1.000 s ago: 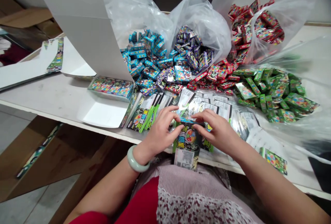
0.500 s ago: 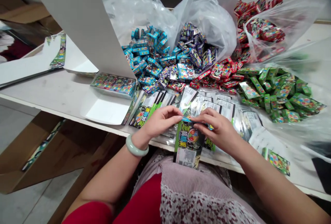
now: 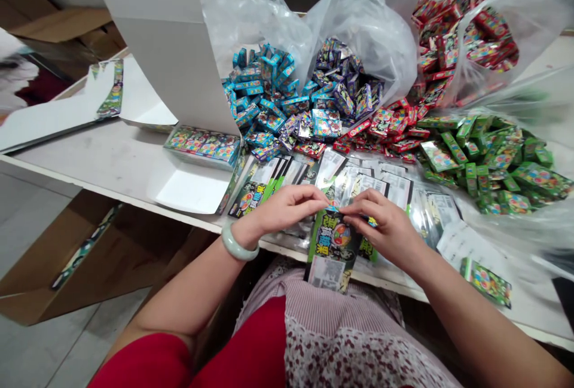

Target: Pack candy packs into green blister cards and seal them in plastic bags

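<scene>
My left hand [image 3: 293,205], with a pale green bangle on its wrist, is closed in a pinch at the left of the top edge of a black and green printed candy pouch [image 3: 330,241]. On the other side of that edge, the fingertips of my right hand [image 3: 379,217] are closed on the pouch too. The pouch slants over the table's front edge, above my lap. Between the fingertips, a bit of a small blue candy box [image 3: 332,205] shows at the pouch's mouth; the fingers hide part of it. More printed pouches [image 3: 251,196] lie overlapping behind my hands.
Clear plastic bags spill blue boxes [image 3: 255,86], purple boxes [image 3: 343,86], red boxes [image 3: 442,56] and green boxes [image 3: 487,155] across the back. At left stands an open white display carton [image 3: 192,188] beside a packed row of boxes [image 3: 201,144]. One green box [image 3: 487,280] lies at front right.
The whole view has shifted slightly, so things appear further right. Both hands keep their pinch on the pouch, and less of the blue box shows at its mouth.
</scene>
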{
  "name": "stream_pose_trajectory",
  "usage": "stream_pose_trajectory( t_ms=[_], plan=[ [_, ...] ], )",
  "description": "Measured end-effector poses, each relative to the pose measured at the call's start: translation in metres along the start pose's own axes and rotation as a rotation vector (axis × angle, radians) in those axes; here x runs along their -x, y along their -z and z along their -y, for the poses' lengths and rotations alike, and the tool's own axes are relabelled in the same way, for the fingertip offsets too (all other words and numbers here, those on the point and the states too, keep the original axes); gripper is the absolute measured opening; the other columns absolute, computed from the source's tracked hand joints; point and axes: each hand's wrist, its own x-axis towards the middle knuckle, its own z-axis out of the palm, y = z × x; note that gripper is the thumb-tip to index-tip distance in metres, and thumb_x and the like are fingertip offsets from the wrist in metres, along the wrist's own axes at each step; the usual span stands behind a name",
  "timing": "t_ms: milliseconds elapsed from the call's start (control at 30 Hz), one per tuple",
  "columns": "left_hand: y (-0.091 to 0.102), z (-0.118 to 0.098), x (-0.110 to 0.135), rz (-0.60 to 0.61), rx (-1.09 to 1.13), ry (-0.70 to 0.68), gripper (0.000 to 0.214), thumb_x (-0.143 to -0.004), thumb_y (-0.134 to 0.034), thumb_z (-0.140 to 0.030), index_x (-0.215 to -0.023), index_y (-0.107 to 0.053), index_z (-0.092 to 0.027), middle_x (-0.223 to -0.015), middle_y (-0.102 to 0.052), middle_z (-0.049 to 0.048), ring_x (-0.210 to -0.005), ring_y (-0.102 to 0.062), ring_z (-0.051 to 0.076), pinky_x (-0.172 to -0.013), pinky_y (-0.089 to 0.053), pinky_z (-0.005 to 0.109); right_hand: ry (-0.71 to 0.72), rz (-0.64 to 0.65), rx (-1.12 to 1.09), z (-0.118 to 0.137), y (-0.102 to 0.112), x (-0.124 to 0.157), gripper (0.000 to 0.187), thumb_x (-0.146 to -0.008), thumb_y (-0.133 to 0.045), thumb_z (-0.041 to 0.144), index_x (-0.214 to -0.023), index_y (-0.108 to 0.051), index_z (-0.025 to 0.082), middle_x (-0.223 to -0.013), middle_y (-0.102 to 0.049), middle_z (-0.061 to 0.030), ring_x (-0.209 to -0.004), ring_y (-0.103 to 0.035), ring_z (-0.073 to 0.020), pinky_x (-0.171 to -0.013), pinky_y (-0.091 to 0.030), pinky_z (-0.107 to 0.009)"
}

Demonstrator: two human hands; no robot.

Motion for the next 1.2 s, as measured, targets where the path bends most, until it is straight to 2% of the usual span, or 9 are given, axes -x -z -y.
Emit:
stream_pose_trajectory(
  t_ms=[233,400,533,733,833,900,967,1033,1200],
  plan=[
    [-0.031,0.029,0.021,-0.330,0.072,-0.053,0.009,-0.085,-0.059,-0.024,-0.093,-0.060,-0.018,-0.087,-0.062,0.0029,-0.081,-0.060,0.013,-0.074,-0.050,0.027,0.002,-0.058,-0.016,0.001,-0.013,0.003,0.017,-0.093,-0.053,0.019,-0.105,-0.064,0.024,-0.095,-0.059,-0.0064,-0.089,-0.059,-0.0194,-0.077,-0.050,-0.035],
    [-0.033,0.030,0.025,-0.340,0.120,0.009,0.019,-0.085,-0.060,-0.023,-0.102,-0.054,-0.019,-0.095,-0.061,0.0042,-0.086,-0.063,0.014,-0.077,-0.052,0.027,-0.010,-0.201,-0.138,-0.003,-0.016,0.014,0.013,-0.091,-0.055,0.018,-0.101,-0.060,0.024,-0.096,-0.062,-0.0049,-0.094,-0.059,-0.0189,-0.081,-0.049,-0.036],
    [-0.033,0.029,0.025,-0.316,0.073,-0.070,0.029,-0.087,-0.060,-0.023,-0.115,-0.053,-0.022,-0.104,-0.061,0.0068,-0.094,-0.062,0.016,-0.081,-0.053,0.029,0.003,-0.223,-0.185,-0.001,-0.018,0.016,0.009,-0.090,-0.055,0.018,-0.094,-0.061,0.024,-0.092,-0.062,-0.0043,-0.091,-0.060,-0.0181,-0.080,-0.049,-0.035],
    [-0.039,0.035,0.018,-0.416,-0.097,-0.205,0.011,-0.088,-0.059,-0.021,-0.097,-0.064,-0.026,-0.093,-0.065,0.0013,-0.092,-0.063,0.018,-0.082,-0.054,0.031,0.011,-0.265,-0.221,0.007,-0.020,0.015,0.011,-0.091,-0.052,0.020,-0.095,-0.062,0.022,-0.097,-0.064,-0.0064,-0.097,-0.060,-0.0174,-0.085,-0.051,-0.035],
    [-0.037,0.043,0.011,-0.471,-0.142,-0.169,0.012,-0.084,-0.064,-0.026,-0.095,-0.066,-0.032,-0.097,-0.067,-0.0031,-0.093,-0.063,0.020,-0.084,-0.056,0.038,-0.084,-0.233,-0.320,-0.010,-0.003,0.026,0.021,-0.090,-0.054,0.025,-0.110,-0.061,0.025,-0.112,-0.066,-0.0058,-0.105,-0.061,-0.0161,-0.086,-0.052,-0.033],
    [-0.035,0.046,0.007,-0.502,-0.149,-0.122,0.014,-0.082,-0.065,-0.030,-0.094,-0.066,-0.037,-0.098,-0.066,-0.0065,-0.095,-0.063,0.022,-0.088,-0.056,0.043,-0.286,-0.324,-0.255,-0.031,0.021,0.044,0.024,-0.089,-0.056,0.027,-0.112,-0.062,0.025,-0.112,-0.067,-0.0052,-0.101,-0.063,-0.0155,-0.083,-0.052,-0.032],
    [-0.034,0.046,0.007,-0.518,-0.150,-0.075,0.013,-0.081,-0.065,-0.033,-0.092,-0.066,-0.039,-0.098,-0.066,-0.0083,-0.096,-0.062,0.023,-0.091,-0.055,0.047,-0.548,-0.481,-0.046,-0.056,0.050,0.070,0.018,-0.089,-0.053,0.026,-0.101,-0.066,0.022,-0.102,-0.070,-0.0044,-0.094,-0.065,-0.0155,-0.083,-0.051,-0.032],
    [-0.033,0.044,0.007,-0.526,-0.149,-0.032,0.012,-0.080,-0.065,-0.035,-0.090,-0.066,-0.040,-0.098,-0.066,-0.0089,-0.097,-0.062,0.024,-0.091,-0.054,0.049,-0.680,-0.556,0.059,-0.082,0.076,0.096,0.020,-0.089,-0.050,0.025,-0.098,-0.066,0.017,-0.097,-0.070,-0.0079,-0.089,-0.064,-0.0180,-0.082,-0.049,-0.036],
    [-0.035,0.042,0.006,-0.544,-0.135,0.022,0.012,-0.078,-0.065,-0.038,-0.089,-0.065,-0.043,-0.098,-0.064,-0.0104,-0.097,-0.061,0.026,-0.092,-0.052,0.055,-0.836,-0.517,0.186,-0.125,0.105,0.122,0.011,-0.080,-0.059,0.024,-0.078,-0.069,0.018,-0.084,-0.068,-0.0063,-0.080,-0.061,-0.0192,-0.081,-0.045,-0.035]
  ],
)
